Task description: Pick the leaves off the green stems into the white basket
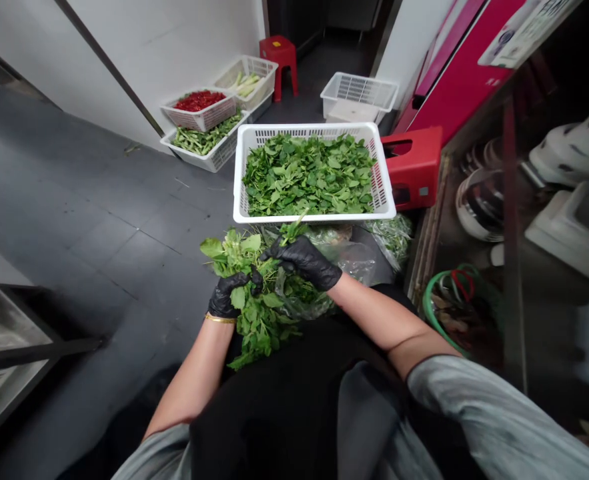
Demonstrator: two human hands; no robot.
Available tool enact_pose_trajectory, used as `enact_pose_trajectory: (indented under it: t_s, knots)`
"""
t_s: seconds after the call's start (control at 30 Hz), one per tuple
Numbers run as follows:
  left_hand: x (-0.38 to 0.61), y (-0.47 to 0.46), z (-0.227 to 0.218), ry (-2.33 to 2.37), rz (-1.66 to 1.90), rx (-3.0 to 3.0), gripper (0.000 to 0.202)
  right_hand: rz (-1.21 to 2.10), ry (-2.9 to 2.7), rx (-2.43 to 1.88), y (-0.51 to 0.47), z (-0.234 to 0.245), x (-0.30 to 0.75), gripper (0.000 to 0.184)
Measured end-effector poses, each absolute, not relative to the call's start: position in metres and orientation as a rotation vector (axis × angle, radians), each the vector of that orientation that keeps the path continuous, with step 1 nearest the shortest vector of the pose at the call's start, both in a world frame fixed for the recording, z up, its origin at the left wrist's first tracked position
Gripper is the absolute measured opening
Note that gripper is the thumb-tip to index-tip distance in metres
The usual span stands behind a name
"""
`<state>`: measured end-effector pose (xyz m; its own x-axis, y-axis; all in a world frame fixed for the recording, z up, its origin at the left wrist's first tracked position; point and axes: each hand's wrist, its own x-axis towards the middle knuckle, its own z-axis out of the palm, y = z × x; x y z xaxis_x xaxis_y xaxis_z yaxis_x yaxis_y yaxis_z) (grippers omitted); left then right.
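Observation: the person sits over a dark tiled floor [99, 200], both hands in black gloves. The left hand [229, 293], with a gold bangle [220, 319] at the wrist, has its fingers closed round the stalks of a bunch of greens [257, 320] held over the lap. The right hand [304, 261], just at 2 o'clock of the left, has its fingers pinched together on a sprig at the top of that bunch.

Assessment: the work in hand appears to be stripping leaves from the stalks. The white basket [314, 215], at 12 o'clock of the hands, already holds a deep layer of loose leaves [309, 175]. A clean pluck calls for a firm hold on the stalks and a short pull by the right fingers.

Materials: the greens are soft, thin and matt, on limp stalks. The basket is rigid slotted plastic, rectangular. A crinkled clear plastic bag [349, 260] lies under the right wrist.

Surroundings: at 11 o'clock, well apart, stand baskets of red chillies [199, 110] and green beans [204, 143]. A red crate [414, 167] sits beside the basket at 1 o'clock.
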<state>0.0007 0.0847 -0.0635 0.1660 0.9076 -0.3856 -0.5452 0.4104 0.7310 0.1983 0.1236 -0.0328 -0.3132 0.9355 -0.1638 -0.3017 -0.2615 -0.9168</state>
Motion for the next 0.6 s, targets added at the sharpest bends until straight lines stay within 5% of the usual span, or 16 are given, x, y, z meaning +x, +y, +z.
enact_pose_trajectory:
  t_s: [0.3,0.47,0.6]
  knots:
    - [-0.002,0.102,-0.067,0.827,1.298,0.517,0.011,0.979,-1.173,-1.409,0.268,-0.003,0.322,0.026]
    - [0.010,0.104,-0.066,0.836,1.435,0.486,0.015,1.187,-1.369,-1.473,0.252,-0.018,0.322,0.034]
    - [0.022,0.101,-0.071,0.899,1.363,0.467,0.015,1.637,-1.532,-1.129,0.177,-0.045,0.247,0.019]
